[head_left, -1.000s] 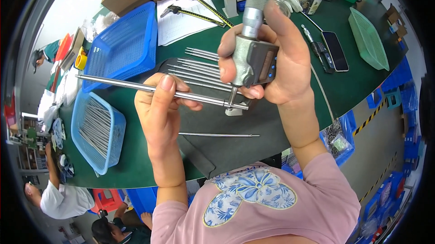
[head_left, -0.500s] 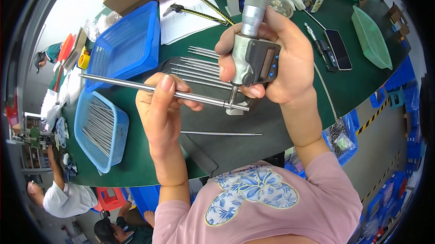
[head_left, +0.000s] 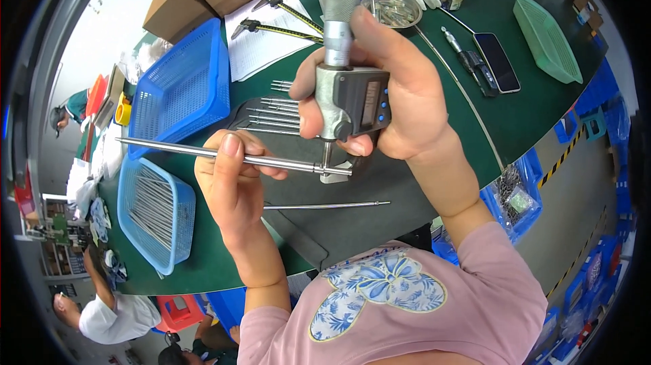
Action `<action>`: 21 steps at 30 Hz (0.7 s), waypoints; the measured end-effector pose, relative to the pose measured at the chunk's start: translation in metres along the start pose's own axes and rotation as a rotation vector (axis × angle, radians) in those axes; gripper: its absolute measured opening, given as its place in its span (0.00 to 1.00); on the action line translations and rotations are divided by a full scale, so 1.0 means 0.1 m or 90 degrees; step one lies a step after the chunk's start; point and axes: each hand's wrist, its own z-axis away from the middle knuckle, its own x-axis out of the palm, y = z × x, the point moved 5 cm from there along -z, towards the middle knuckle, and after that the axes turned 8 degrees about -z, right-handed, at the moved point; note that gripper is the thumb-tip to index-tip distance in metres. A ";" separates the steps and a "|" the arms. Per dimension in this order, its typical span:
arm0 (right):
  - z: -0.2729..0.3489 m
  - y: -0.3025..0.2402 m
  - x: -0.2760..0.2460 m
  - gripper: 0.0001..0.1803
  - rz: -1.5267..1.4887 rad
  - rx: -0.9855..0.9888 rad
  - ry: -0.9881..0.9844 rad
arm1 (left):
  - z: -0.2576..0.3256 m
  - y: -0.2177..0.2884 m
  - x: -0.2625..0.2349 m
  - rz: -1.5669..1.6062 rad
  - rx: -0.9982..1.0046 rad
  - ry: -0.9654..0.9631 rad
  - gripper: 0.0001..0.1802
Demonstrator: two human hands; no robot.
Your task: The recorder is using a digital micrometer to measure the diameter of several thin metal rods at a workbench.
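The left hand (head_left: 234, 192) grips a long, slender silver metal rod (head_left: 288, 163) between thumb and fingers, near the middle of its length. The right hand (head_left: 410, 104) is closed around a grey-and-black digital micrometer (head_left: 342, 100) with a silver barrel, its small display facing up. The rod is held above the table (head_left: 475, 138), sloping slightly down to the right, and its right end is at the micrometer's spindle; whether the spindle presses on it cannot be told.

Beneath the hands, a dark grey mat (head_left: 380, 182) covers part of the green tabletop. One loose thin metal rod (head_left: 325, 205) lies across the mat, and a row of similar silver rods (head_left: 274, 121) lies farther back, partly hidden by the right hand. To the left stands a light blue plastic basket (head_left: 183, 219) filled with thin metal rods (head_left: 152, 202), with a darker blue perforated plastic basket (head_left: 218, 87) behind it. Two black-and-yellow calipers (head_left: 278, 28) rest on white paper sheets (head_left: 271, 53). To the right, a second, black-and-silver micrometer (head_left: 471, 63) lies beside a black-screened phone (head_left: 497, 61), near a pale green basket (head_left: 546, 43).
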 end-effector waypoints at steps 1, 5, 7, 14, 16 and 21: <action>-0.01 0.01 -0.01 0.34 0.021 -0.009 0.001 | 0.01 0.01 -0.01 -0.003 0.001 0.007 0.13; 0.02 -0.03 0.03 0.34 0.019 -0.011 0.042 | 0.00 0.03 0.01 0.014 0.007 0.006 0.13; 0.03 -0.04 0.03 0.34 0.007 0.005 0.028 | 0.00 0.03 0.01 0.013 0.011 -0.005 0.13; 0.04 -0.05 0.04 0.34 -0.024 0.000 0.061 | 0.01 0.03 0.00 0.024 0.020 -0.003 0.13; 0.04 -0.03 0.04 0.34 -0.029 0.007 0.048 | 0.01 0.03 0.00 0.026 0.024 -0.005 0.14; 0.02 0.00 0.04 0.35 -0.039 0.024 0.065 | 0.01 0.04 0.00 0.019 0.021 0.012 0.14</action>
